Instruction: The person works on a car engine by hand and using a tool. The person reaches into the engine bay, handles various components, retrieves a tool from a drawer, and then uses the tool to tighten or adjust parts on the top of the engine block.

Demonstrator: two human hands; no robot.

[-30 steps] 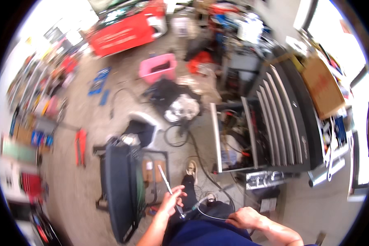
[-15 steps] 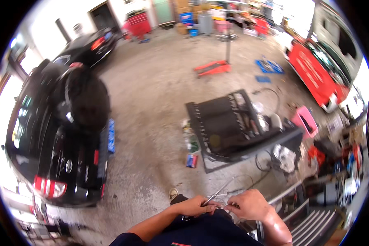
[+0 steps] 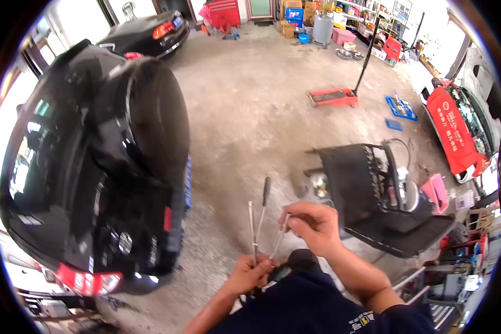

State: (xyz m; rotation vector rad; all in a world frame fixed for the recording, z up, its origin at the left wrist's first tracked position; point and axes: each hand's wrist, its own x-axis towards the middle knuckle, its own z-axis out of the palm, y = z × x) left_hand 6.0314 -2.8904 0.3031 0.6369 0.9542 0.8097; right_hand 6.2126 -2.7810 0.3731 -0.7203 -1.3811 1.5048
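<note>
My left hand (image 3: 247, 275) is closed low in front of my body, its fingers round several slim metal tools. A silver rod (image 3: 251, 222) rises from it, and beside that leans a thin shaft with a dark grip (image 3: 266, 192) at the top. My right hand (image 3: 317, 225) is to the right and a little higher. Between its thumb and fingers it pinches the upper end of another thin metal rod (image 3: 277, 242), whose lower end meets the left hand. The left palm hides the tools' lower ends.
A black car (image 3: 124, 242) with a rear-mounted spare wheel stands close on my left. To the right are a dark chair-shaped frame (image 3: 356, 186) and a pink bin (image 3: 437, 195). Farther off lie a red floor jack (image 3: 334, 98), a blue tool case (image 3: 402, 108) and a red-draped car front (image 3: 453, 133).
My hands, earlier close together by my body, are now farther apart, with the right hand raised. The tools now point upward. My view has shifted left, bringing the black car nearer.
</note>
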